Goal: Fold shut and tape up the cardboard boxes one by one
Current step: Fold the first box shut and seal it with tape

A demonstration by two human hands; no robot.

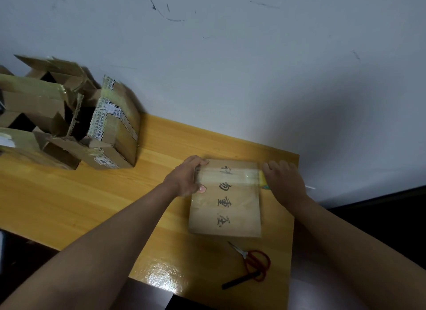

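Red-handled scissors (250, 264) near taped box (227, 208)

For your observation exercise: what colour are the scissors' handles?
Red, on the scissors lying on the table; seen in the head view.

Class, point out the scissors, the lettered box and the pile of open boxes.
scissors (255, 263), head view, on the red handles.
lettered box (239, 219), head view, on its top face.
pile of open boxes (115, 134), head view, on the taped side.
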